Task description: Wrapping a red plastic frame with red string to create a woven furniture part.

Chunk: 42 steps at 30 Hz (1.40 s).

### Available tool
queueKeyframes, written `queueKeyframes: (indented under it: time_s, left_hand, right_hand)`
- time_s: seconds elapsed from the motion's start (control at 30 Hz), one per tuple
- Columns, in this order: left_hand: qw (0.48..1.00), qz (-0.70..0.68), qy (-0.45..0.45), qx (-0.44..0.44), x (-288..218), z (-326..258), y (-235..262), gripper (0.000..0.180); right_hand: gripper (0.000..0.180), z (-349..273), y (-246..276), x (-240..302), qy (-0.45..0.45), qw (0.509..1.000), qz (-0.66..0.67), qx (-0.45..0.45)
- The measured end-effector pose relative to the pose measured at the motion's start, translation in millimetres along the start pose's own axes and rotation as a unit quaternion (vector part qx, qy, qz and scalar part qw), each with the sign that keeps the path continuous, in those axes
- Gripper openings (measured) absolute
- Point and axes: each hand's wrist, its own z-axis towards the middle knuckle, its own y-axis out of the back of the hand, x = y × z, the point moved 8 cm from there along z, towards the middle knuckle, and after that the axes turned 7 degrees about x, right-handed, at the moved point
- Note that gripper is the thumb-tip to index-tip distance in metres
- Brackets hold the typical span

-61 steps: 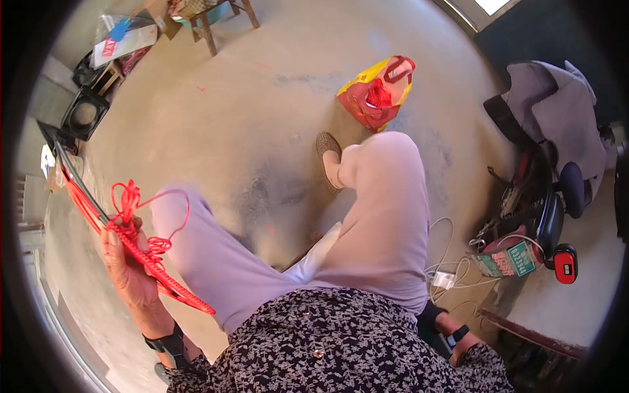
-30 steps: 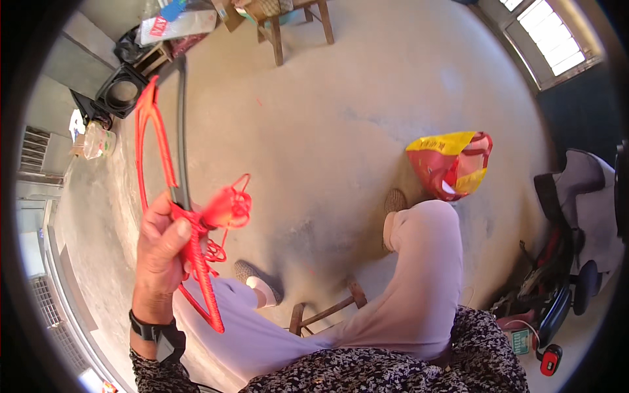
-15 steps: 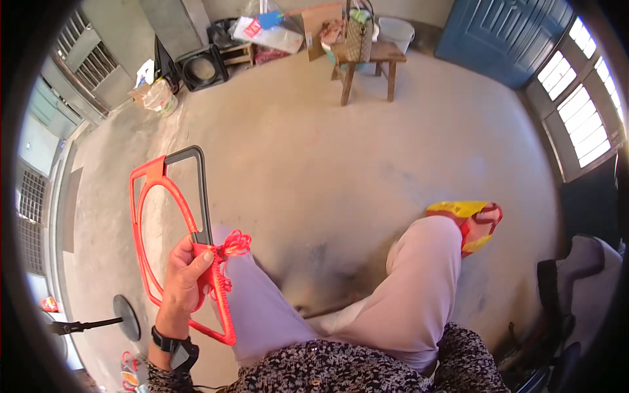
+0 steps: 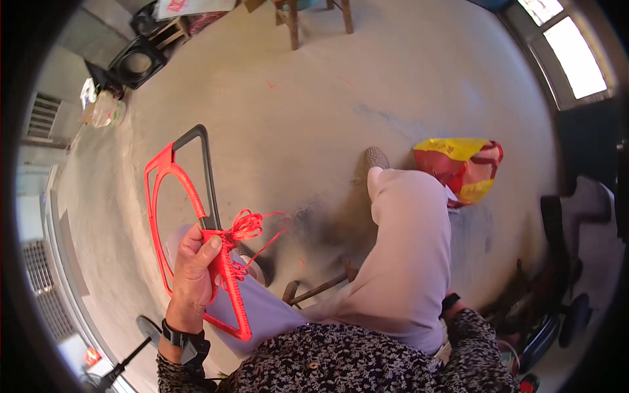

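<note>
My left hand (image 4: 193, 272) grips a rectangular metal frame (image 4: 204, 171) at its right bar, held up over my left knee. Most of the frame is wrapped in bright red cord (image 4: 230, 288); its upper right corner is bare dark metal. A loose bunch of red cord loops (image 4: 247, 226) hangs off the bar just above my thumb. A curved red strand crosses the inside of the frame. My right hand is hidden behind my right thigh; only its wrist with a dark band (image 4: 449, 302) shows.
I sit on a low wooden stool (image 4: 318, 288) on a concrete floor (image 4: 295, 98). A red and yellow bag (image 4: 462, 167) lies beside my right foot. A wooden stool (image 4: 308, 16) and a dark speaker box (image 4: 134, 62) stand at the far side. Dark wheeled gear (image 4: 557, 308) sits at the right.
The view has swung and the frame has turned in my left hand from edge-on to nearly flat-on. The red and yellow bag now sits closer to my right leg in view.
</note>
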Motion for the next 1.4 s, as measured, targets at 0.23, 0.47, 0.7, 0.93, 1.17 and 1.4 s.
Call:
queueKeyframes:
  time_s: [0.23,0.47,0.7,0.93,1.17,1.4]
  left_hand:
    - [1.000,-0.005,-0.027,-0.014,-3,-15,9,0.024]
    - [0.998,-0.049,-0.025,0.002,6,-50,-7,0.016]
    - [0.985,-0.139,-0.066,0.076,45,-66,-24,0.010]
    - [0.997,-0.066,-0.049,0.009,68,-69,1,0.014]
    - [0.866,0.410,-0.260,-0.120,29,-95,10,0.015]
    - [0.899,0.193,-0.310,-0.240,-9,-142,54,0.015]
  right_hand:
    - [0.027,-200,82,44,0.067,0.955,0.250,-0.144]
    - [0.035,-249,13,272,0.325,0.883,0.318,0.113]
    - [0.048,-201,-163,297,0.140,0.893,0.272,0.329]
    - [0.037,-180,-215,314,0.167,0.881,0.188,0.401]
    - [0.036,-156,-220,297,0.183,0.865,0.258,0.390]
    - [0.032,-154,-164,319,0.218,0.841,0.402,0.289]
